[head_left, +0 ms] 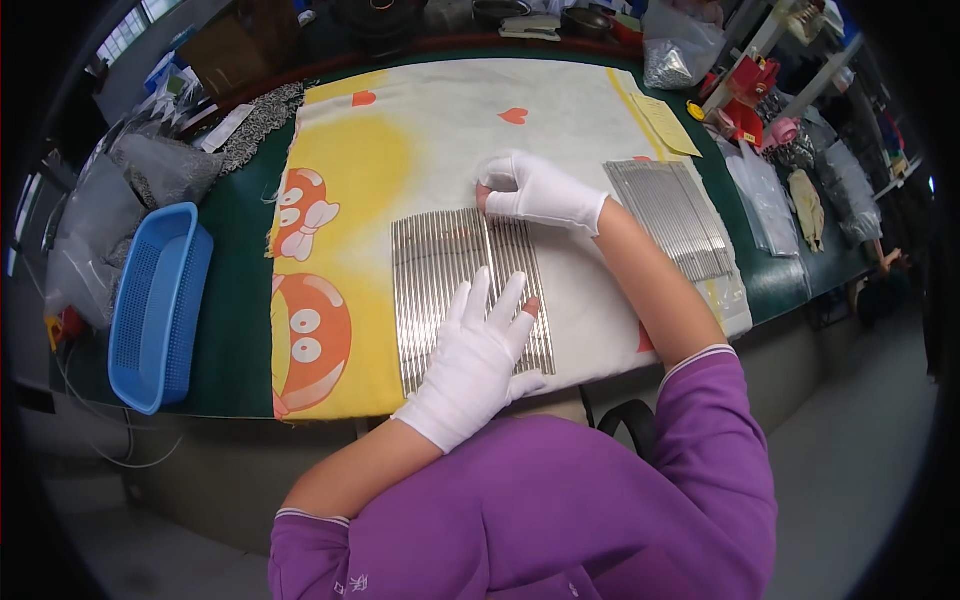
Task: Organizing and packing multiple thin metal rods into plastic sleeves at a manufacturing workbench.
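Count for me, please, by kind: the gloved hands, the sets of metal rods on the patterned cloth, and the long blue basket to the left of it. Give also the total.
Gloved hands: 2 (left hand, right hand)
Rod sets: 2 (middle set, right set)
Blue basket: 1
Total: 5

Rods (430, 290) lie on a cloth (440, 140), a basket (186, 320) left of them, a second row (676, 214) right.
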Demonstrator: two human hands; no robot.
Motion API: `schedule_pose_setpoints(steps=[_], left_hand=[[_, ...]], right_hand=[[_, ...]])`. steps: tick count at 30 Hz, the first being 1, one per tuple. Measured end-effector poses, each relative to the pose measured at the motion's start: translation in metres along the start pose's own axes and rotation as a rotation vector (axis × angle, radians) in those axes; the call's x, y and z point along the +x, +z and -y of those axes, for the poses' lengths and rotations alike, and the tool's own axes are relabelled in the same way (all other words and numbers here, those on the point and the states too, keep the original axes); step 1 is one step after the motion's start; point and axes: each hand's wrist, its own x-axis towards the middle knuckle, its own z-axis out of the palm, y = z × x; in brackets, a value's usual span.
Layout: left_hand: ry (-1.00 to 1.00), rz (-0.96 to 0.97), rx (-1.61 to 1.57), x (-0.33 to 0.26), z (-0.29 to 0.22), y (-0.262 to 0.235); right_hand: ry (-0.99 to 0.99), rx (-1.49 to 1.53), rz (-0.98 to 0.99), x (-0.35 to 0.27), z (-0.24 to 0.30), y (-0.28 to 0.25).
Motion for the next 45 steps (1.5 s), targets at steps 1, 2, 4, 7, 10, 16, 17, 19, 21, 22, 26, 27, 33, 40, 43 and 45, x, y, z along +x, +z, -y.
schedule_pose_setpoints(steps=[1,2,4,7,10,16,17,19,21,22,26,27,33,40,43,45], left_hand=[[0.008,0.003,-0.005,0.000,0.000,0.000],[0.007,0.004,-0.009,0.000,0.001,0.001],[0.043,-0.022,-0.043,0.000,0.002,0.002],[0.109,-0.177,-0.178,-0.007,0.007,0.003],[-0.004,-0.121,-0.118,-0.015,0.013,0.001],[-0.029,-0.011,-0.113,-0.016,0.016,-0.015],[-0.037,-0.008,-0.144,-0.015,0.016,-0.016],[-0.047,-0.008,-0.150,-0.017,0.017,-0.014],[-0.045,-0.005,-0.161,-0.018,0.019,-0.012],[-0.061,-0.029,-0.163,-0.017,0.019,-0.011],[-0.089,-0.165,-0.162,-0.027,0.022,-0.008],[-0.095,-0.223,-0.156,-0.030,0.024,-0.007],[0.031,-0.072,-0.212,-0.017,0.020,-0.021],[0.063,0.024,-0.198,0.000,0.009,-0.023],[0.029,0.125,-0.196,0.000,0.010,-0.020],[0.119,0.017,-0.198,-0.001,0.012,-0.018]], right_hand=[[0.014,0.074,0.010,-0.004,0.004,0.000],[0.029,0.147,0.020,-0.008,0.008,-0.002],[0.144,0.403,0.072,-0.013,0.016,-0.007],[0.220,0.703,-0.051,-0.023,0.029,-0.023],[0.092,0.662,-0.332,-0.036,0.040,-0.045],[-0.465,0.402,-0.619,-0.088,0.064,-0.011],[-0.457,0.073,-0.506,-0.096,0.066,-0.010],[-0.529,-0.307,-0.267,-0.104,0.084,-0.006],[-0.246,-0.184,0.140,-0.112,0.083,0.007],[-0.232,-0.159,0.174,-0.116,0.081,0.015],[-0.437,-0.089,0.017,-0.130,0.064,0.057],[-0.444,-0.144,0.080,-0.130,0.061,0.061],[-0.532,-0.166,0.037,-0.133,0.050,0.056],[-0.392,-0.074,-0.207,-0.140,0.030,0.055],[-0.287,0.043,-0.022,-0.134,0.032,0.036],[-0.092,0.124,-0.015,-0.117,0.045,0.013]])
